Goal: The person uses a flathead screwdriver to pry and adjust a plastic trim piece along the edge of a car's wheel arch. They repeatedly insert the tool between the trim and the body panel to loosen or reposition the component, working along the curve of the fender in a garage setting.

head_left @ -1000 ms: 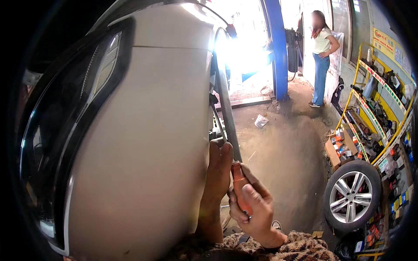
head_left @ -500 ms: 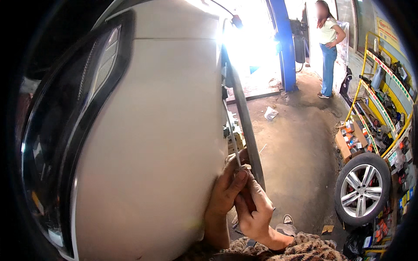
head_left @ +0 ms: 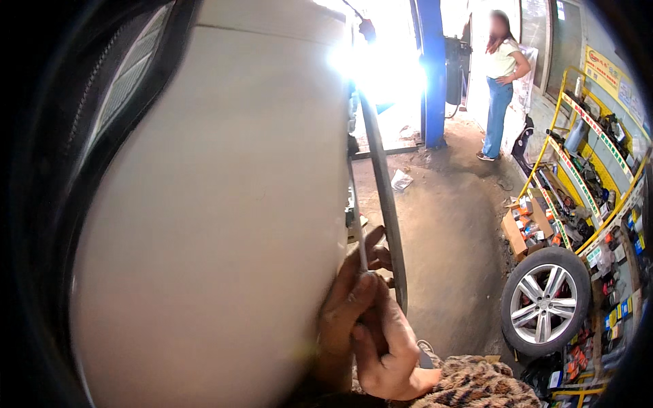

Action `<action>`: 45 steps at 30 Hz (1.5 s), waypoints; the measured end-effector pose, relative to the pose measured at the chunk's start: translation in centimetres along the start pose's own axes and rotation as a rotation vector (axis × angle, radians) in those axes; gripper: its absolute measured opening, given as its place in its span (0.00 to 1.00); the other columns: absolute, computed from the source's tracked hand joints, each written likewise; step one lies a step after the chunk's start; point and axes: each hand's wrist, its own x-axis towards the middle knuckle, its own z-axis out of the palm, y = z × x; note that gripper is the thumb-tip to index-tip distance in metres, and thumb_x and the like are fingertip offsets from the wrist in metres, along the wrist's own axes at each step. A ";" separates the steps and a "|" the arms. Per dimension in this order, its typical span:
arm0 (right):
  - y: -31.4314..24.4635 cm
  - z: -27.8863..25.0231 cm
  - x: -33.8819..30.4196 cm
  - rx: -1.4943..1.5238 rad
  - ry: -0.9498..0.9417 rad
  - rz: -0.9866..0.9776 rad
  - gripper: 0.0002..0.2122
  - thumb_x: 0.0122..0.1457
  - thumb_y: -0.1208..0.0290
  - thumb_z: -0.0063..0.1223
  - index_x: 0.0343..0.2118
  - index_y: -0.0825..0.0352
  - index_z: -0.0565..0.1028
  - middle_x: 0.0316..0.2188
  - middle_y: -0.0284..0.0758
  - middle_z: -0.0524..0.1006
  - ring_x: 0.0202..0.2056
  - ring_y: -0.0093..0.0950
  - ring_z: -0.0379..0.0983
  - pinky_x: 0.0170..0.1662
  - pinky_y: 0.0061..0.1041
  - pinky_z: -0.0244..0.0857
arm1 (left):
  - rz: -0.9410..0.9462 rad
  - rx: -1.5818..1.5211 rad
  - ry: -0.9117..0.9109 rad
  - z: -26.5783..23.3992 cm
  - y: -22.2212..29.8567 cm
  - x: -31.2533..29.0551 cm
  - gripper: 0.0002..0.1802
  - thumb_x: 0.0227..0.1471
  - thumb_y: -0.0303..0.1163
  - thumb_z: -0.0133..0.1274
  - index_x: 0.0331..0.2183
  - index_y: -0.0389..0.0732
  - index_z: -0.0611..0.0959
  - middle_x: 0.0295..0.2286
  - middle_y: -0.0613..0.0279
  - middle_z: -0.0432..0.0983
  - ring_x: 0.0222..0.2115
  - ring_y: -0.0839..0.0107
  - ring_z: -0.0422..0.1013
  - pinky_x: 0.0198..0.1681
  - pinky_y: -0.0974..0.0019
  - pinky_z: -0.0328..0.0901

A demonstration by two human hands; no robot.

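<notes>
A large white car body panel (head_left: 218, 190) fills the left side, bordered by a dark-rimmed headlight (head_left: 132, 81). At the panel's right edge, a thin pale strip (head_left: 361, 231) runs down to my fingers. My left hand (head_left: 340, 302) is closed around its lower end, thumb in front and fingers partly behind. Against that thumb, the fingertips of my right hand (head_left: 389, 347) are pinched together at the same end; what exactly lies between them is hidden. A long dark grey bar-like edge (head_left: 386, 197) slants down just right of the strip, beside my left fingers.
A person (head_left: 502, 75) stands at the back beside a blue post (head_left: 431, 81). On the right are a wheel (head_left: 546, 301), an open carton of small boxes (head_left: 525, 228) and a yellow rack (head_left: 598, 163) full of parts. A white plastic bag (head_left: 401, 180) lies on the floor.
My view has shifted, so the floor, wheel and person appear further left. My hands stay together at the strip's lower end, and the left fingers look more spread behind it.
</notes>
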 end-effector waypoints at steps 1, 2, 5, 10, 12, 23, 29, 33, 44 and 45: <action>-0.6 -0.1 0.1 -0.060 -0.032 -0.052 0.24 0.53 0.85 0.39 0.55 0.84 0.54 0.54 0.56 0.62 0.56 0.42 0.58 0.58 0.31 0.52 | 0.017 -0.004 0.034 0.8 0.9 -0.3 0.27 0.57 0.34 0.43 0.56 0.35 0.62 0.40 0.62 0.69 0.38 0.79 0.63 0.40 0.76 0.59; 0.3 0.3 0.2 -0.008 0.035 -0.040 0.23 0.55 0.83 0.39 0.55 0.84 0.56 0.53 0.54 0.63 0.56 0.40 0.60 0.57 0.30 0.53 | 0.006 -0.041 0.047 1.1 0.5 0.2 0.27 0.57 0.34 0.43 0.56 0.35 0.62 0.39 0.62 0.69 0.37 0.79 0.64 0.40 0.76 0.59; 1.5 1.1 0.8 0.258 0.160 0.051 0.23 0.56 0.80 0.45 0.54 0.83 0.58 0.47 0.53 0.69 0.50 0.40 0.66 0.54 0.33 0.57 | -0.023 0.097 0.068 0.2 0.6 1.0 0.25 0.56 0.32 0.43 0.55 0.36 0.64 0.35 0.64 0.70 0.33 0.82 0.64 0.36 0.78 0.59; 0.3 1.0 1.0 0.979 0.226 0.438 0.21 0.60 0.74 0.43 0.56 0.72 0.60 0.33 0.33 0.75 0.16 0.09 0.56 0.14 0.11 0.48 | -0.027 0.237 0.020 -0.6 0.8 2.0 0.24 0.55 0.30 0.45 0.53 0.36 0.66 0.30 0.69 0.69 0.27 0.84 0.62 0.30 0.81 0.58; 0.8 0.9 1.0 1.076 0.197 0.486 0.22 0.61 0.69 0.40 0.57 0.71 0.58 0.30 0.31 0.73 0.14 0.12 0.55 0.14 0.12 0.49 | -0.006 0.327 0.036 -0.3 0.9 2.0 0.23 0.55 0.31 0.45 0.53 0.36 0.67 0.30 0.70 0.69 0.27 0.85 0.62 0.29 0.81 0.58; 3.0 1.0 0.4 0.255 0.154 0.054 0.22 0.56 0.82 0.43 0.54 0.82 0.59 0.50 0.50 0.68 0.54 0.33 0.62 0.56 0.27 0.53 | 0.014 0.179 0.015 -1.6 -1.5 0.9 0.25 0.58 0.36 0.41 0.55 0.35 0.63 0.40 0.62 0.70 0.39 0.77 0.65 0.42 0.75 0.60; 2.0 0.8 0.5 0.174 0.118 -0.024 0.22 0.56 0.79 0.43 0.52 0.85 0.59 0.52 0.55 0.64 0.56 0.39 0.59 0.58 0.30 0.51 | -0.041 0.265 0.098 -1.1 0.0 0.3 0.25 0.58 0.37 0.41 0.54 0.36 0.64 0.39 0.63 0.70 0.37 0.78 0.63 0.43 0.74 0.58; 2.4 0.7 1.3 0.141 0.205 0.083 0.21 0.57 0.78 0.44 0.53 0.81 0.61 0.45 0.49 0.71 0.45 0.32 0.70 0.48 0.25 0.62 | -0.049 0.327 0.136 0.3 0.6 1.6 0.22 0.59 0.37 0.41 0.52 0.38 0.67 0.36 0.64 0.70 0.35 0.78 0.64 0.40 0.74 0.59; 2.0 0.9 2.6 0.637 0.164 0.291 0.21 0.61 0.76 0.43 0.56 0.77 0.58 0.51 0.44 0.67 0.51 0.26 0.63 0.53 0.21 0.58 | 0.053 0.436 0.126 -1.5 0.0 2.6 0.16 0.59 0.36 0.41 0.46 0.38 0.72 0.30 0.67 0.69 0.31 0.78 0.64 0.37 0.74 0.61; 1.9 0.9 2.2 0.552 0.151 0.264 0.21 0.61 0.76 0.43 0.56 0.78 0.58 0.52 0.46 0.67 0.53 0.28 0.63 0.54 0.23 0.57 | 0.062 0.466 0.145 -1.3 0.0 2.2 0.15 0.59 0.35 0.41 0.45 0.39 0.72 0.31 0.67 0.69 0.32 0.78 0.64 0.38 0.73 0.60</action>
